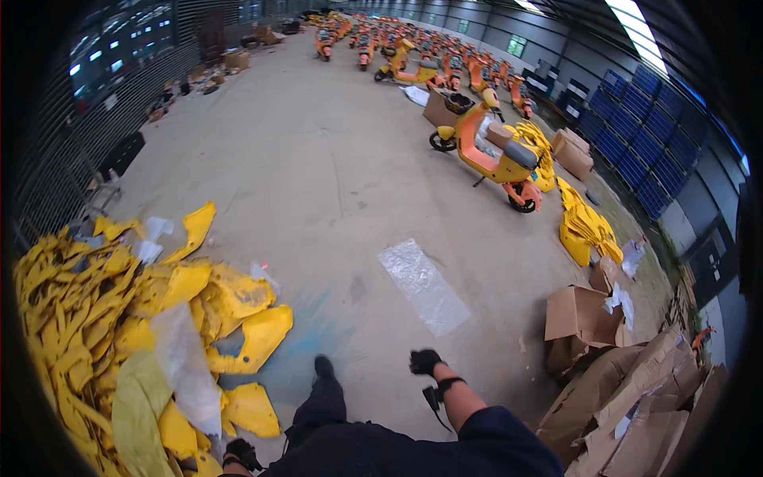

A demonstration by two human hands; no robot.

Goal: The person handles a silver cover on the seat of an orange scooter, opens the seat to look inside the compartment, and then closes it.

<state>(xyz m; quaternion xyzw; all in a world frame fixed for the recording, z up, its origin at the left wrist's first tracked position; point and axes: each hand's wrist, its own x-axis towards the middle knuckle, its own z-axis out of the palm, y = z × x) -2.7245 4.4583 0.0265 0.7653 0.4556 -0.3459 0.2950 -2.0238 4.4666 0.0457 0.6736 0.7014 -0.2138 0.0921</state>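
My right hand (425,362), in a black glove with a dark strapped device at the wrist, hangs over bare concrete with its fingers curled in and nothing seen in them. Below the hand's far side, a clear plastic sheet (425,286) lies flat on the floor, apart from it. At the lower edge my left hand (242,455), also black-gloved, is beside a large heap of yellow scooter body panels (79,318); its fingers are too dark and small to make out. A single yellow panel (250,409) lies closest to it. White wrapping film (187,358) drapes over the heap.
An orange and yellow scooter (489,151) stands ahead on the right, with rows of scooters (421,48) behind. Stacked yellow panels (586,222), an open cardboard box (576,318) and flattened cardboard (620,397) line the right. Blue crates (644,119) rise against the wall.
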